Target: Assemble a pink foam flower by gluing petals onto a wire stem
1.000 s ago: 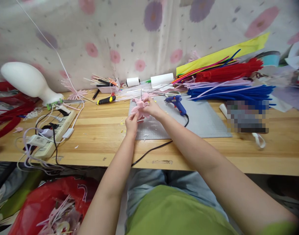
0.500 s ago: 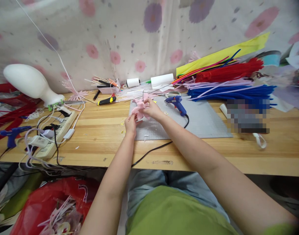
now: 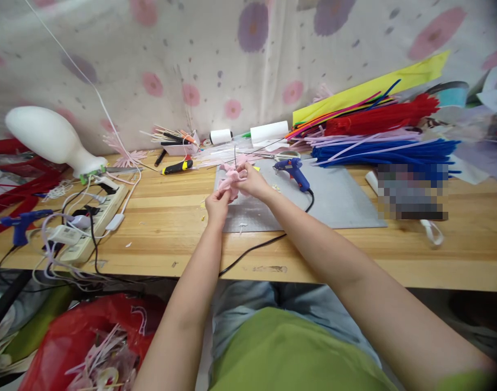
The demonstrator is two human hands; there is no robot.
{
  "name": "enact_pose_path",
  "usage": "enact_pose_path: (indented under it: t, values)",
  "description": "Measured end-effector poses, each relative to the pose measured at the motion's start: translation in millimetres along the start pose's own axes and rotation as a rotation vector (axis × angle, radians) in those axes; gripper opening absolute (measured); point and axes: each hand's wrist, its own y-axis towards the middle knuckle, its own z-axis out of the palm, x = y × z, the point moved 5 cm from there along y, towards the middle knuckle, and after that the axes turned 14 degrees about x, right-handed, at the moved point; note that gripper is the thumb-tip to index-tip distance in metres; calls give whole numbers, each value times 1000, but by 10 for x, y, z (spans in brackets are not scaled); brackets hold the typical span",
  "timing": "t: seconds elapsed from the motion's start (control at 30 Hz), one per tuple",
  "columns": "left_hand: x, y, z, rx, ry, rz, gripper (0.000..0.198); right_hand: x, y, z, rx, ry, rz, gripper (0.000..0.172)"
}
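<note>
A pink artificial flower [image 3: 231,178] with soft petals is held between both hands over the left part of a grey cutting mat [image 3: 338,201]. My left hand [image 3: 217,205] pinches a lower petal at the flower's near-left side. On the other side, my right hand [image 3: 252,181] has its fingers closed on the petals. A thin dark wire [image 3: 235,157] sticks up at the flower. Just right of my right hand, a blue glue gun [image 3: 294,172] lies on the mat, its black cord [image 3: 254,250] running to the table's front edge.
A yellow-black utility knife [image 3: 177,167] lies behind left. Blue pipe cleaners [image 3: 387,155] and red ones [image 3: 382,118] are piled at the back right. A power strip [image 3: 97,228] with tangled cables and a white foam head [image 3: 49,133] stand left. A red bag [image 3: 65,342] hangs below the edge.
My left hand has shifted slightly to the left, its fingers now pinching a petal more tightly. The flower's petals have bent and bunched between the hands. The glue gun has stayed put.
</note>
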Motion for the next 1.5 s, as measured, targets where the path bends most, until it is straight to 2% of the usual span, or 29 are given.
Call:
enact_pose_path:
  t: [0.17, 0.37, 0.6, 0.7, 0.87, 1.07, 1.2, 1.37, 1.5]
  values:
    - [0, -3, 1, -4, -45, -69, 25, -24, 6, 1, 18, 59, 21, 39]
    - [-3, -31, 64, 154, -40, -162, 36, -75, -8, -3, 8, 87, 11, 39]
    - [12, -29, 50, 61, -24, -190, 16, -26, -34, 9, 68, 120, -32, 40]
    - [-3, -35, 36, 69, -25, -202, 15, 28, -93, 0, 129, 170, -19, 39]
    - [-30, -55, 51, 136, -35, -218, 27, 133, -226, -27, 275, 330, -17, 34]
    - [-31, -47, 57, 118, -32, -178, 30, 129, -290, -24, 344, 398, 1, 49]
    - [-13, -34, 26, 67, -29, -143, 28, 58, -248, -21, 282, 314, -43, 35]
    - [-26, -44, 35, 93, -26, -141, 29, -12, -180, -16, 181, 143, -69, 33]
    - [-47, -54, 54, 98, -30, -151, 29, 16, -143, 3, 165, 75, -134, 28]
